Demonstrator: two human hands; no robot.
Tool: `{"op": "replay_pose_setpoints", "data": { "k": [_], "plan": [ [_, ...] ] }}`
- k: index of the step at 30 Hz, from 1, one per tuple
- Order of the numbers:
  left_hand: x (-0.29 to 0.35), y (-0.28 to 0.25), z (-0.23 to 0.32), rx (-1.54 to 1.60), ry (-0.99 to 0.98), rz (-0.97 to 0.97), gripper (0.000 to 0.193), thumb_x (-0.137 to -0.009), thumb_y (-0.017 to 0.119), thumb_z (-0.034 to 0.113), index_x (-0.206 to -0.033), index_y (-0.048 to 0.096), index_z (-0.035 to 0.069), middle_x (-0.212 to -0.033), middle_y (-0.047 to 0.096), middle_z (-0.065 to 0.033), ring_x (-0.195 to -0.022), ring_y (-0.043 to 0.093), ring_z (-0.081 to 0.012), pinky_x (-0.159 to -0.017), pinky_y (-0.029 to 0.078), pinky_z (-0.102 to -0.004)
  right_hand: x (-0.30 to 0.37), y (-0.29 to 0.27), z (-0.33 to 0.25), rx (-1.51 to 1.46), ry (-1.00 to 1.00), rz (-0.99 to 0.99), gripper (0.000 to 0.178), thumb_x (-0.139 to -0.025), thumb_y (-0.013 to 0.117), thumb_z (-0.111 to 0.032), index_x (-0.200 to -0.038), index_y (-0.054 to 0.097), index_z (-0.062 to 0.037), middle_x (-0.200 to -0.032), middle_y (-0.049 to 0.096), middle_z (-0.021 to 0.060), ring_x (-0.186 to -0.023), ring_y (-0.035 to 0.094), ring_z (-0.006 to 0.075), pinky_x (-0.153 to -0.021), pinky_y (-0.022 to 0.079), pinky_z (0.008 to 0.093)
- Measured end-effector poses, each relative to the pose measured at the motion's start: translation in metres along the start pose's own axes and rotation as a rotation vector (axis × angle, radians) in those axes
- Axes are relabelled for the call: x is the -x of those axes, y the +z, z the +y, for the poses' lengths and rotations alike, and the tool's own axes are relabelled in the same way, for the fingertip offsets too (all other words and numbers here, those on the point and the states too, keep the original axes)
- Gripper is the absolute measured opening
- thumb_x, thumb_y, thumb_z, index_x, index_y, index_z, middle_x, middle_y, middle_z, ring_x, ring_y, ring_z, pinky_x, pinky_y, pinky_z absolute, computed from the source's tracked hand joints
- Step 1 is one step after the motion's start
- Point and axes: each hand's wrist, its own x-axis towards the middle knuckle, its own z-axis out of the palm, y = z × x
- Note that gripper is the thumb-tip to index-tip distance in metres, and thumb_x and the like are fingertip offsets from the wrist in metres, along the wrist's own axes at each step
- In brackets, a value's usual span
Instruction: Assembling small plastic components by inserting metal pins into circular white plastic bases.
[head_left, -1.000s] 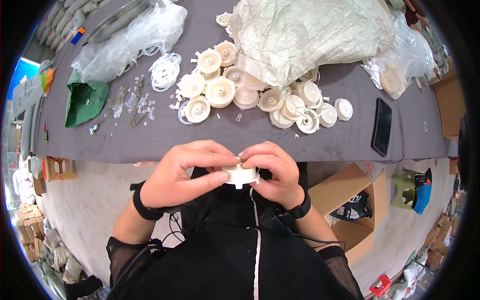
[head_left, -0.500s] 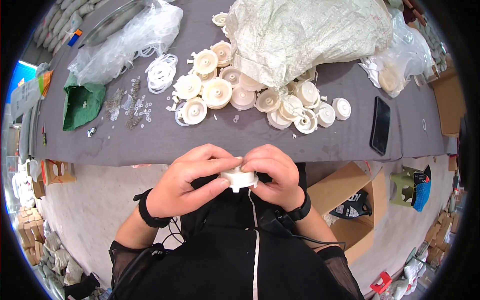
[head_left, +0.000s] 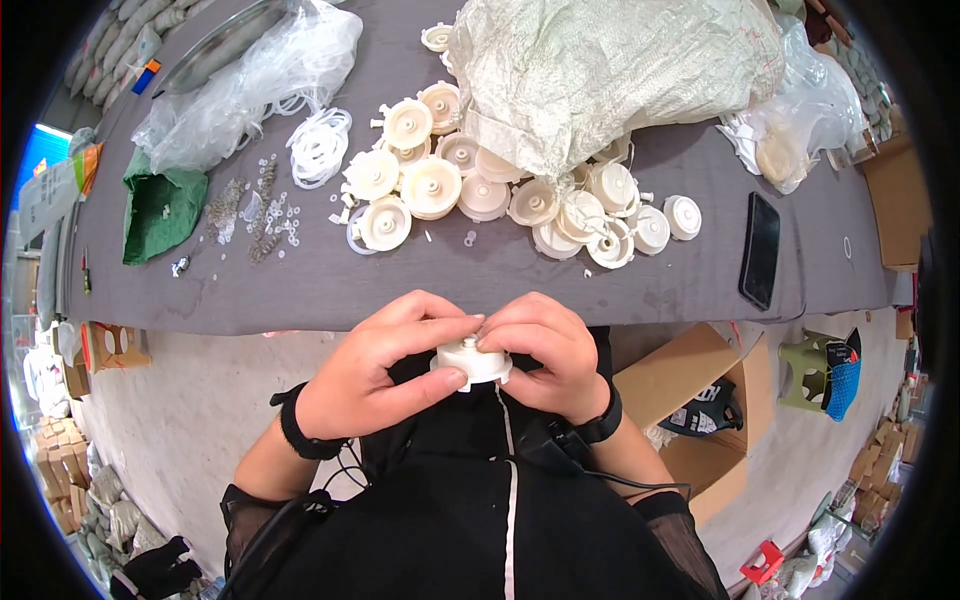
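A white round plastic cap (head_left: 474, 364) with small tabs on its rim is held between my hands in front of my body, just off the table's near edge. My left hand (head_left: 370, 368) grips it from the left, thumb on its lower side and fingertips over the top. From the right, my right hand (head_left: 556, 362) pinches it, fingertips meeting the left ones near the small raised centre. My fingers partly hide the cap's top. Similar off-white round plastic caps (head_left: 433, 187) lie heaped on the grey-covered table (head_left: 390, 290) beyond my hands.
A woven sack (head_left: 610, 80) lies behind the caps. Left of them are white rings (head_left: 320, 148), small springs (head_left: 265, 215) and a green bag (head_left: 165, 212). A phone (head_left: 761, 250) lies at the right. An open cardboard box (head_left: 690, 400) stands below the table's right side.
The cap has moved slightly left and tipped, showing more of its upper side. The fingertips of my right hand have shifted on its top.
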Motion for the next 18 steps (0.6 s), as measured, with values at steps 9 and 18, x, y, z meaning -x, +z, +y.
{"op": "replay_pose_setpoints", "data": {
  "k": [9, 18],
  "plan": [
    [0.004, -0.002, -0.005, -0.251, 0.149, 0.039, 0.03, -0.069, 0.073, 0.008, -0.097, 0.066, 0.004, -0.088, 0.061, -0.007, -0.08, 0.057, -0.0207, -0.071, 0.044, -0.0304, 0.0, 0.0, -0.001, 0.066, -0.058, 0.004, 0.031, -0.055, 0.069, 0.003, -0.084, 0.059, -0.0037, -0.08, 0.06, 0.0065, -0.066, 0.058, 0.0229, -0.055, 0.046, 0.0309],
    [0.007, 0.008, -0.014, -0.092, 0.269, 0.092, 0.031, -0.067, 0.073, 0.005, -0.096, 0.064, 0.004, -0.091, 0.061, -0.0081, -0.084, 0.057, -0.0217, -0.074, 0.044, -0.0307, 0.002, 0.002, -0.002, -0.005, -0.053, 0.029, 0.031, -0.057, 0.068, 0.005, -0.085, 0.058, -0.0049, -0.083, 0.061, 0.0069, -0.069, 0.059, 0.0227, -0.057, 0.046, 0.0312]
  ]
}}
